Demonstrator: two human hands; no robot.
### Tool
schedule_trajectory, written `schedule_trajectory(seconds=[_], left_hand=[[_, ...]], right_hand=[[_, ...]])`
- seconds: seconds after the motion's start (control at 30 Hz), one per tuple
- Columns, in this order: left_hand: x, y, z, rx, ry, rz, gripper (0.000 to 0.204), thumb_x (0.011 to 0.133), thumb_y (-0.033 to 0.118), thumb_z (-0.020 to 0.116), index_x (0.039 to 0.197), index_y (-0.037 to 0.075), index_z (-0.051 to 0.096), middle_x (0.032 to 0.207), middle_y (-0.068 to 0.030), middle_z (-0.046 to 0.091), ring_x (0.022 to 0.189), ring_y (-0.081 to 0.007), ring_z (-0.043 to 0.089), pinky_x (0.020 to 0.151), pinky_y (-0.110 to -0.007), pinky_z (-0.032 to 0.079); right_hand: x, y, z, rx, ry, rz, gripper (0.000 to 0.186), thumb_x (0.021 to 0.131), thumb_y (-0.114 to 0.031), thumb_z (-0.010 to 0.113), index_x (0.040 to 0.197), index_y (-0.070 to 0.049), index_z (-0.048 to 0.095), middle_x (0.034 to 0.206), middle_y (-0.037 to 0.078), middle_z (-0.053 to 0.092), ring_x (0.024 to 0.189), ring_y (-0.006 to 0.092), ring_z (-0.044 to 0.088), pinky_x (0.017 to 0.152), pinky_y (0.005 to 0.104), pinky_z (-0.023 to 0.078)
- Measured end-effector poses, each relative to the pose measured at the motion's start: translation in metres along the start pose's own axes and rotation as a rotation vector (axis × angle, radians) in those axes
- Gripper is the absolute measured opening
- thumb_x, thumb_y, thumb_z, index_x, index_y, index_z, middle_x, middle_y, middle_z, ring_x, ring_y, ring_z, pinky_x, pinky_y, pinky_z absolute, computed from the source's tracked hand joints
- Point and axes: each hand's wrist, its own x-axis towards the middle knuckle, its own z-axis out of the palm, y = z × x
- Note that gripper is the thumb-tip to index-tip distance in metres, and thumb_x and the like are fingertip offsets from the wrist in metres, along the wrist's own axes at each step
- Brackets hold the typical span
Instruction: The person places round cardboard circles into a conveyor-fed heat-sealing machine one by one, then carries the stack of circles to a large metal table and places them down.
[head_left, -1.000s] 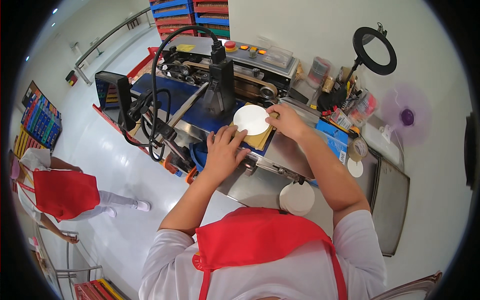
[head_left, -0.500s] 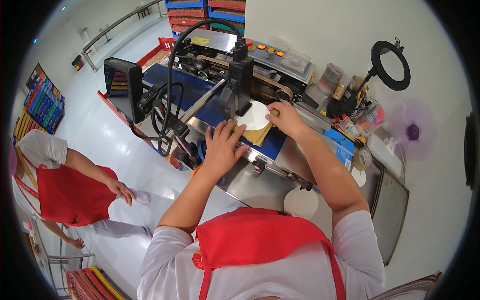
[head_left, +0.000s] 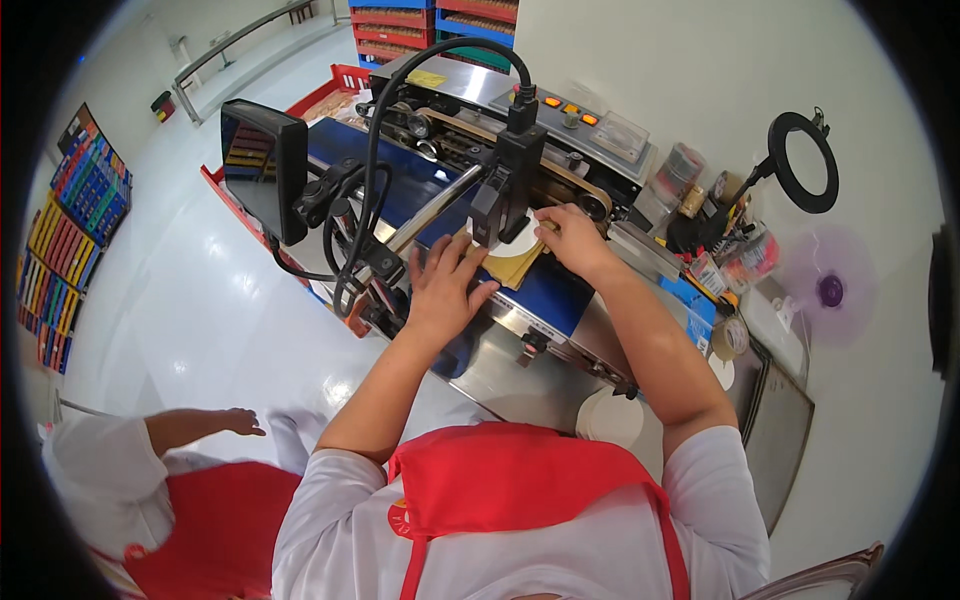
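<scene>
A round white disc (head_left: pixel 524 243) lies on a stack of yellow-gold packets or sheets (head_left: pixel 512 270) on the blue belt (head_left: pixel 568 300) of a machine. A black box-shaped head (head_left: pixel 512 175) hangs close over the disc and covers part of it. My left hand (head_left: pixel 443 290) rests at the stack's left side, fingers spread, fingertips on its edge. At the far right corner, my right hand (head_left: pixel 575 242) pinches the yellow-gold packet beside the disc's rim. Exactly which layers lie between those fingertips is hidden.
A dark screen (head_left: pixel 262 155) on a jointed arm stands at the left. More white discs (head_left: pixel 610 415) lie on the metal table near me. Tape, jars and a ring light (head_left: pixel 803 162) crowd the right, beside a purple fan (head_left: pixel 830 290). A co-worker's red apron (head_left: pixel 225 530) is at lower left.
The disc and stack have slid with my hands farther under the black head. My view has shifted a little. The co-worker has come closer, toward the lower left.
</scene>
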Motion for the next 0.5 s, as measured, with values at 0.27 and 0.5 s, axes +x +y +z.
schedule_trajectory(seconds=[0.27,0.5], left_hand=[[0.007,-0.014,0.006,-0.033,0.042,-0.036,0.046,0.078,0.039,0.061,0.117,0.017,0.053,0.128,-0.0064,0.045,0.124,-0.0313,0.035,0.1,-0.056,0.019],[0.015,-0.029,0.009,-0.063,0.075,-0.105,0.047,0.079,0.037,0.06,0.12,0.017,0.051,0.128,-0.0081,0.045,0.121,-0.0317,0.038,0.098,-0.054,0.024]], right_hand=[[0.012,-0.002,0.0,0.026,-0.032,-0.094,0.029,0.082,-0.01,0.055,0.11,-0.002,0.058,0.107,0.018,0.056,0.096,0.0312,0.056,0.086,0.0342,0.044],[0.037,-0.038,-0.068,0.15,0.082,0.025,0.026,0.09,-0.01,0.047,0.113,-0.005,0.056,0.095,0.003,0.06,0.069,0.0081,0.054,0.055,0.0209,0.045]])
